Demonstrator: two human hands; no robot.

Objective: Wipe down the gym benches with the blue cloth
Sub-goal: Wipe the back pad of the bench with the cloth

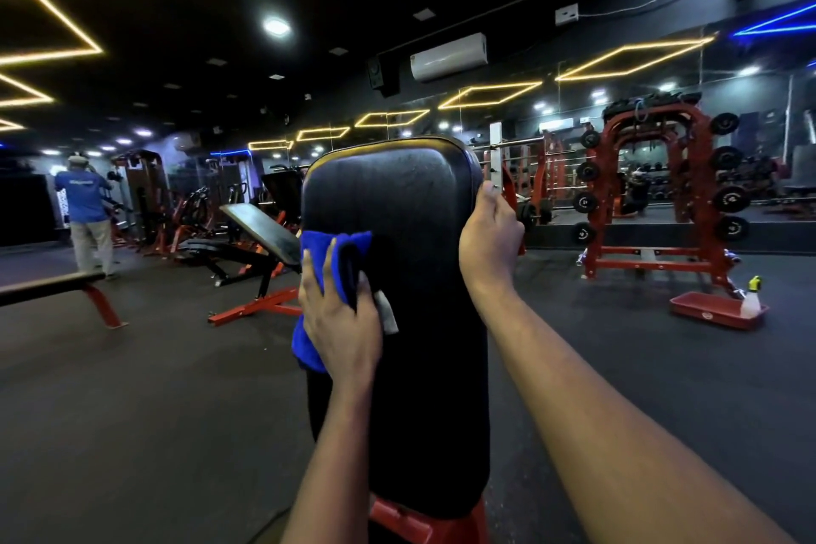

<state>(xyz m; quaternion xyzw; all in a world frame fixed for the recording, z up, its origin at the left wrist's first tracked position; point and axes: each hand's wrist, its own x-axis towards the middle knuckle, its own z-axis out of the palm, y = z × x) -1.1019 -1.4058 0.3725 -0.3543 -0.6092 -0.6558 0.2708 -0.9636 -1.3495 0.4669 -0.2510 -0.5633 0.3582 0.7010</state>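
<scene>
Cloth (349,250) meets pad (397,199): my left hand (340,318) grips the bunched blue cloth and presses it against the upright pad's left edge, midway up, where I judge the wipe is running. My right hand (490,234) curls round the pad's right edge near the top, thumb in front, seemingly to brace it against the push. A bottle (752,298) stands in a tray (706,316) on the floor, well to the right; other benches (260,230) stand at left.
</scene>
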